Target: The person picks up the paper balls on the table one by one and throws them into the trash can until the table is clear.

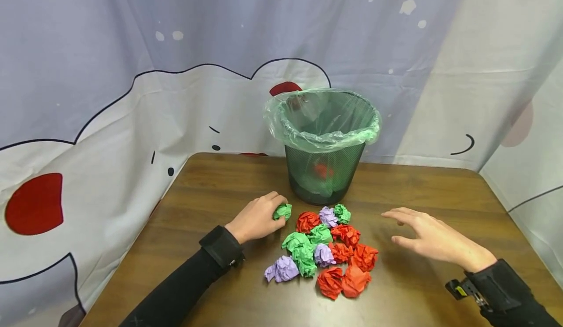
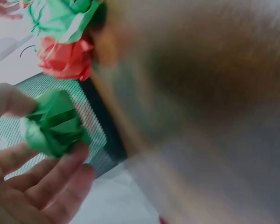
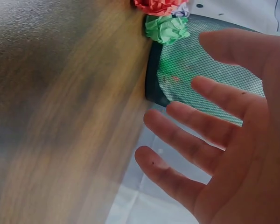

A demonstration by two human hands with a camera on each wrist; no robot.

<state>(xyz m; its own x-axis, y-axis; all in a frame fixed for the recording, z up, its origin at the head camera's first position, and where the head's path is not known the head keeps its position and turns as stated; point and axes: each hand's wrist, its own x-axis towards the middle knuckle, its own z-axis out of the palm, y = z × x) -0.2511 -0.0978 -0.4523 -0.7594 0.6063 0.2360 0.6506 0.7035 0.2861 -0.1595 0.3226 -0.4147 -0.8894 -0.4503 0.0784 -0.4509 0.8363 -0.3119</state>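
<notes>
My left hand (image 1: 260, 218) holds a green crumpled paper ball (image 1: 282, 211) between thumb and fingertips, left of the pile; the left wrist view shows the same green ball (image 2: 56, 123) in the fingers. My right hand (image 1: 433, 236) is over the right side of the table, fingers spread and holding nothing, as the right wrist view of the hand (image 3: 214, 126) also shows. Between the hands lie several paper balls: red ones (image 1: 364, 257), green ones (image 1: 303, 260) and purple ones (image 1: 283, 269). Behind them stands a mesh wastebasket (image 1: 325, 170) lined with a clear green bag (image 1: 325, 140).
A red shape (image 1: 323, 171) shows through the basket's mesh. The wooden table (image 1: 220, 180) reaches back to a printed curtain (image 1: 211, 24), which also runs down its left and right sides. Black bands with small cameras (image 1: 462, 288) sit on the wrists.
</notes>
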